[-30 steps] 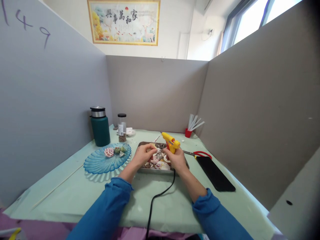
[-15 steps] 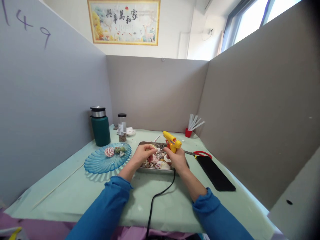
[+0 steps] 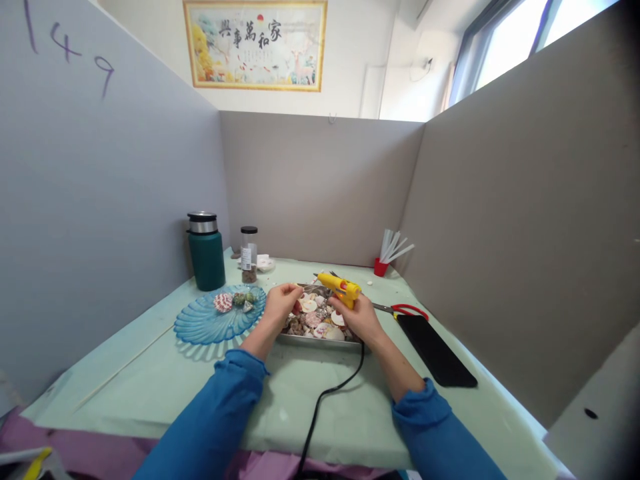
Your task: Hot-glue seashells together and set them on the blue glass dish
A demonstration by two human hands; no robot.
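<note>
A yellow hot glue gun (image 3: 341, 287) is gripped in my right hand (image 3: 363, 318), its nozzle pointing left and its black cord (image 3: 320, 404) trailing down toward me. My left hand (image 3: 281, 308) is closed in a pinch left of the nozzle; what the fingers hold is too small to make out. A thin pale strand seems to run between the pinch and the gun. Below both hands lies a metal tray (image 3: 320, 342) filled with mixed seashells (image 3: 319, 320). To the left, a blue scalloped glass plate (image 3: 200, 327) carries a striped shell (image 3: 223, 303) and several small greenish shells (image 3: 243, 299).
A green bottle (image 3: 207, 260) and a black-lidded jar (image 3: 249, 255) stand at the back left. Glue sticks fill a red cup (image 3: 381, 268) at the back right. Red-handled scissors (image 3: 409, 311) touch a black flat slab (image 3: 437, 351). A thin stick (image 3: 125, 367) lies left.
The glue gun has tilted flatter, its nozzle swinging left. My left hand has moved slightly left and up, away from the right. The view has shifted a little.
</note>
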